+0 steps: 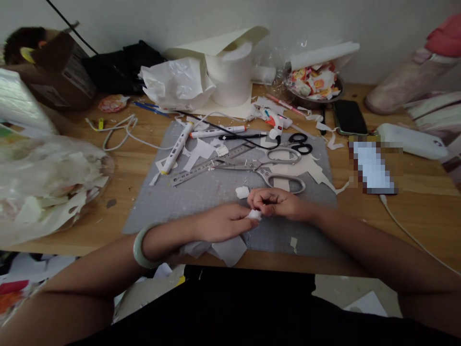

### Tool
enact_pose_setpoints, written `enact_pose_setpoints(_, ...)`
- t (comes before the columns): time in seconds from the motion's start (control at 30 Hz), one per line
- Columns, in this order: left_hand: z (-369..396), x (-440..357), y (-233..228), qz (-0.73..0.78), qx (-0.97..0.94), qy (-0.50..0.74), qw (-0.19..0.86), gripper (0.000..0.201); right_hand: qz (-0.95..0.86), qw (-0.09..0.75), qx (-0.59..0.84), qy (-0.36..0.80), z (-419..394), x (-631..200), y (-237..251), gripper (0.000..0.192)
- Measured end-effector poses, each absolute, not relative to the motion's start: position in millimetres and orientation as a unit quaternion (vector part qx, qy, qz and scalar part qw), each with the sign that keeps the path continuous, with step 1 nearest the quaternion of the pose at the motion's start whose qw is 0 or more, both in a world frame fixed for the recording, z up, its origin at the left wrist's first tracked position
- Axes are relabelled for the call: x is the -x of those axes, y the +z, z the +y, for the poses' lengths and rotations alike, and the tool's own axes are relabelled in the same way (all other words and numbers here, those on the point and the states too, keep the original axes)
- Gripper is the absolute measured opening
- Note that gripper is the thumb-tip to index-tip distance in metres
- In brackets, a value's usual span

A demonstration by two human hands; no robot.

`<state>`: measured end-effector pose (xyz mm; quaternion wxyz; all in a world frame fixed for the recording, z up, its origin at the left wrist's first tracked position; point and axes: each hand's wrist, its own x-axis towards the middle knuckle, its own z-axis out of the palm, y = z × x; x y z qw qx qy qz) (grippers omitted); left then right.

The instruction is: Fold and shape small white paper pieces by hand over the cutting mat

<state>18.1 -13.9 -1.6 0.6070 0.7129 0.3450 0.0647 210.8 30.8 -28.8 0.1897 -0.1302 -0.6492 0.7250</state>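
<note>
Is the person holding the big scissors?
No, the big scissors lie on the grey mat beyond both hands, which pinch a small white scrap between them.

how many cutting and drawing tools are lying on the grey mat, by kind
scissors: 2, large silver scissors and small black-handled scissors
white markers: 2, white marker and second marker
black pen: 1
metal ruler: 1
total: 6

The small white scrap [254,215] is mostly covered by the fingertips of the left hand [219,223] and right hand [279,203]. A pixelated rectangle [373,167], right of them, cannot be identified.
</note>
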Motion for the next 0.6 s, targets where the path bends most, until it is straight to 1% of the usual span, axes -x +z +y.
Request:
enact_pose_setpoints(0.07,-13.8,-17.9,-1.7,0.344,-0.711,0.065,0.610,0.032,-0.590,0.203,0.144,0.768,30.7,-213.5,-29.3,0.037)
enact_pose_setpoints(0.13,-13.7,-17.6,-1.6,0.344,-0.713,0.065,0.607,0.033,-0.575,0.215,0.164,0.773,29.0,-214.2,-29.0,0.035)
enact_pose_setpoints(0.3,-13.6,-17.7,0.5,0.341,-0.718,0.061,0.603,0.035,-0.680,0.222,0.195,0.672,20.4,-208.5,-27.4,0.033)
enact_pose_setpoints(0.5,-14.2,-17.2,-2.8,0.343,-0.717,0.082,0.601,0.036,-0.757,0.251,0.227,0.558,13.3,-204.8,-28.0,0.042)
enact_pose_setpoints(0.57,-14.8,-16.5,-4.9,0.332,-0.717,0.088,0.606,0.037,-0.772,0.253,0.212,0.543,12.9,-204.7,-27.2,0.043)
enact_pose_setpoints(0.6,-15.0,-16.2,-5.7,0.324,-0.717,0.092,0.610,0.038,-0.767,0.246,0.202,0.557,13.2,-205.0,-26.8,0.044)
